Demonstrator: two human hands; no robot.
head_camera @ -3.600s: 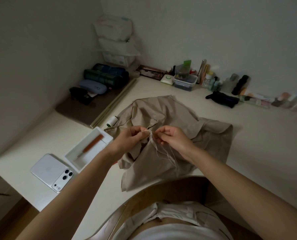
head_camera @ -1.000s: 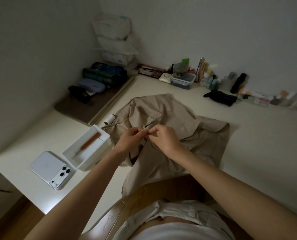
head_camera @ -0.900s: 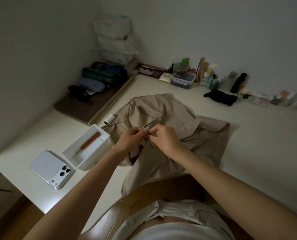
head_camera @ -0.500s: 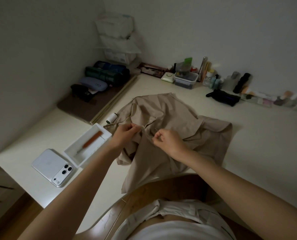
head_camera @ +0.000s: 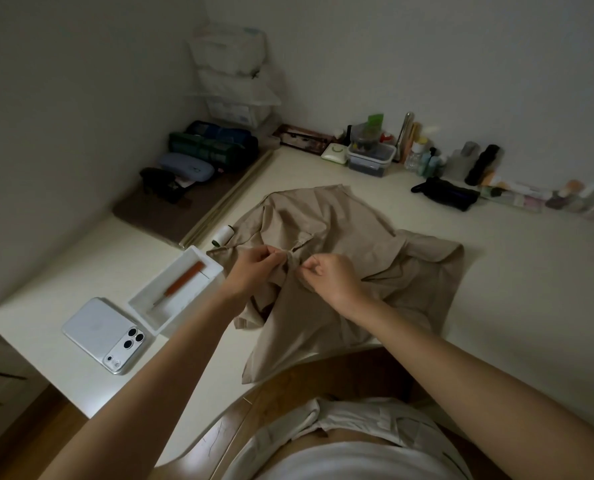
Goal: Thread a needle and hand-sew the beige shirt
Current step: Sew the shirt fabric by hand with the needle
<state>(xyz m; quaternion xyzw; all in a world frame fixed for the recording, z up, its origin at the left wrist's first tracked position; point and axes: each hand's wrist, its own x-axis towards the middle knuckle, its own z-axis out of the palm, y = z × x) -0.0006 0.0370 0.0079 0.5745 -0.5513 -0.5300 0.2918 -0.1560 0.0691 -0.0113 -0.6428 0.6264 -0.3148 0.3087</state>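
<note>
The beige shirt lies crumpled on the white table, one part hanging over the near edge. My left hand pinches a raised fold of the shirt near its middle. Just right of it, my right hand has its fingers curled and pinches something thin at the fabric, which looks like the needle with thread; it is too small to make out clearly. A white thread spool lies at the shirt's left edge.
A white tray holding an orange-handled tool and a white phone lie left of my arms. Cases and pouches fill the back left. A clear box, bottles and a black pouch line the far wall.
My hands first held loose thread above the shirt, then came together at the fold. Over the last half second my right hand drew slightly away to the right.
</note>
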